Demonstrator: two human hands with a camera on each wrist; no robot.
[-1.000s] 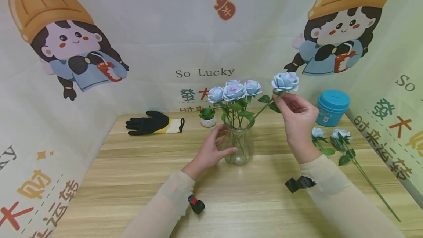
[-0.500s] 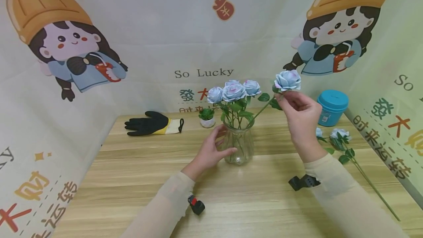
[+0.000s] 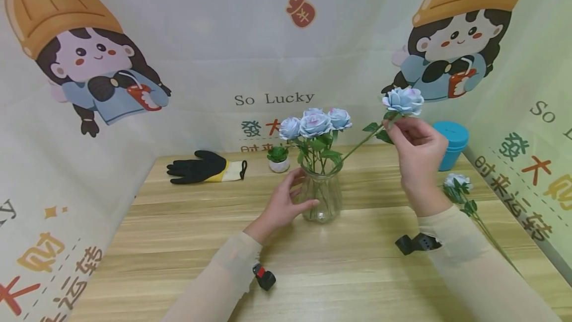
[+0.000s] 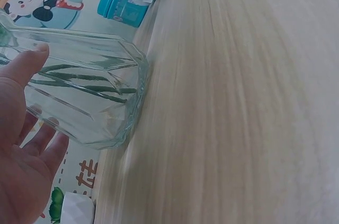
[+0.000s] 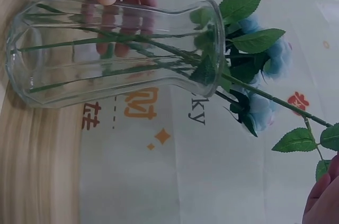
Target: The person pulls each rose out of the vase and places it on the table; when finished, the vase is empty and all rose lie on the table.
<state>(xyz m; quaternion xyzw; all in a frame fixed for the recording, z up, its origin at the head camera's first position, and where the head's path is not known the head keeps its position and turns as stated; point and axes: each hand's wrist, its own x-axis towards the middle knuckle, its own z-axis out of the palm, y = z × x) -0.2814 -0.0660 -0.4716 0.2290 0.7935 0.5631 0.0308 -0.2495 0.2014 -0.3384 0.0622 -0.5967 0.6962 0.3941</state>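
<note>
A clear glass vase [image 3: 321, 198] stands upright on the wooden table, holding several pale blue roses [image 3: 315, 124] with green stems. My left hand [image 3: 283, 202] grips the vase from its left side, thumb across the front and fingers around the back; the left wrist view shows the thumb on the glass [image 4: 90, 86]. To the right of the vase, my right hand [image 3: 420, 155] pinches one blue rose [image 3: 403, 101] just below its bloom. That rose's stem [image 5: 280, 101] slants down over the vase's rim, its lower end inside the glass.
Another blue rose [image 3: 458, 183] lies on the table at right, partly behind the right sleeve. A blue lidded tub [image 3: 453, 138] stands at the back right. A small potted plant [image 3: 278, 159] and a black glove [image 3: 198, 169] lie along the back, before a printed cloth backdrop [image 3: 214, 24].
My right hand has moved up and to the right with the rose, and more of its stem shows above the rim. The left hand stays on the vase.
</note>
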